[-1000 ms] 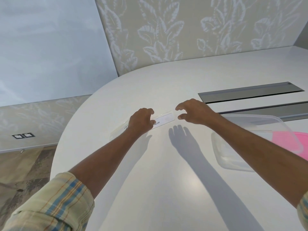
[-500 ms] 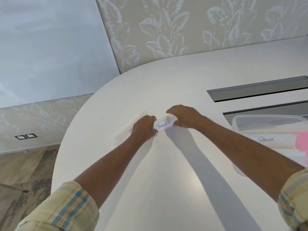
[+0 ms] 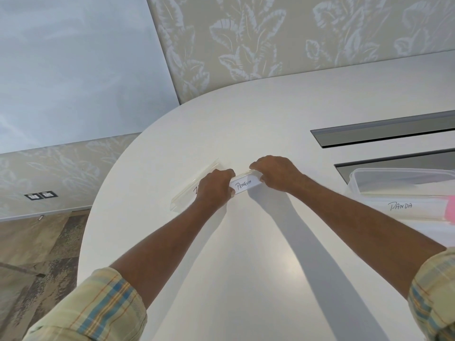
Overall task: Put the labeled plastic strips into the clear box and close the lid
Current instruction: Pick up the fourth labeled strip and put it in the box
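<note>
The PENGUIN strip (image 3: 244, 185) lies on the table (image 3: 246, 267), long axis 8 to 2 o'clock. The left hand (image 3: 215, 191) curls round its near end, the right hand (image 3: 275, 173) pinches the far end (a second clear strip (image 3: 187, 195) lies alongside). The clear box (image 3: 354, 183) sits at 3 o'clock, nearer the right hand.

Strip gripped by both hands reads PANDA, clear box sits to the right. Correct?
Not quite: the head view shows the strip gripped by the left hand and right hand reads PENGUIN. The clear box does sit to the right.
</note>
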A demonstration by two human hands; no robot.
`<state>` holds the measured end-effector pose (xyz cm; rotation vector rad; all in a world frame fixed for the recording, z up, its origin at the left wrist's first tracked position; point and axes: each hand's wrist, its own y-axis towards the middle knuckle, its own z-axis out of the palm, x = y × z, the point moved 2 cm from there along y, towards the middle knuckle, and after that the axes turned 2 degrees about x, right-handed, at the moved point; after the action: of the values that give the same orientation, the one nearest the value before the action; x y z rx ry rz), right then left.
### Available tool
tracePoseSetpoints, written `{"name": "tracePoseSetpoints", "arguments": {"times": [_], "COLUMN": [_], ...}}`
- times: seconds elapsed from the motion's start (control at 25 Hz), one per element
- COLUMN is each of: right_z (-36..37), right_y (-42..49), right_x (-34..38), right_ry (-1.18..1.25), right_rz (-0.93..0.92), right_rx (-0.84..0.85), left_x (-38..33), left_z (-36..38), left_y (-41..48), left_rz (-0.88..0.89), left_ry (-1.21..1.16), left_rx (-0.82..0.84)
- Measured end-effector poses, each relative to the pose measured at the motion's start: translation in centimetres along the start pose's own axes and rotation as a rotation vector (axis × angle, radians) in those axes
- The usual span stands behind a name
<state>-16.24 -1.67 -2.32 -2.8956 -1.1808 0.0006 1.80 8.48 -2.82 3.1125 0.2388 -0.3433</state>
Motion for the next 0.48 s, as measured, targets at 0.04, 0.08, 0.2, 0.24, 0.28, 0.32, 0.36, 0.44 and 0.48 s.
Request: {"name": "tracePoseSetpoints", "arguments": {"times": [0.04, 0.08, 0.2, 0.24, 0.28, 0.32, 0.36, 0.44, 0.48], "right_z": [0.0, -0.1, -0.5, -0.6, -0.7, -0.9, -1.1, -1.6, -2.0], "right_y": [-0.2, -0.3, -0.8, -0.9, -1.1, -1.3, -1.5, -1.9, -2.2], "right_x": [0.0, -0.1, -0.2, -0.2, -0.2, -0.3, -0.4, -0.7, -0.9], "right_ry": [-0.004, -0.01, -0.024, -0.026, -0.029, -0.03, -0.027, -0.018, -0.018], "right_rz": [0.001, 0.007, 0.039, 0.048, 0.053, 0.057, 0.059, 0.06, 0.062], "right_rx": [-0.011, -0.021, -0.041, -0.041, -0.041, -0.042, -0.045, -0.052, -0.052], "left_x": [0.0, -0.1, -0.3, -0.3, -0.4, -0.5, -0.6, -1.0, -1.3], "left_z": [0.1, 0.1, 0.0, -0.1, -0.2, -0.4, -0.6, -1.1, -1.5], "left_y": [-0.1, -0.3, -0.8, -0.9, -1.0, -1.2, -1.3, -1.6, -1.7], "left_rz": [0.001, 0.004, 0.01, 0.011, 0.014, 0.019, 0.023, 0.032, 0.039], "left_ry": [-0.002, -0.002, -0.013, -0.017, -0.021, -0.024, -0.024, -0.026, -0.03], "left_rx": [-0.011, -0.023, -0.057, -0.064, -0.068, -0.069, -0.068, -0.073, -0.079]}}
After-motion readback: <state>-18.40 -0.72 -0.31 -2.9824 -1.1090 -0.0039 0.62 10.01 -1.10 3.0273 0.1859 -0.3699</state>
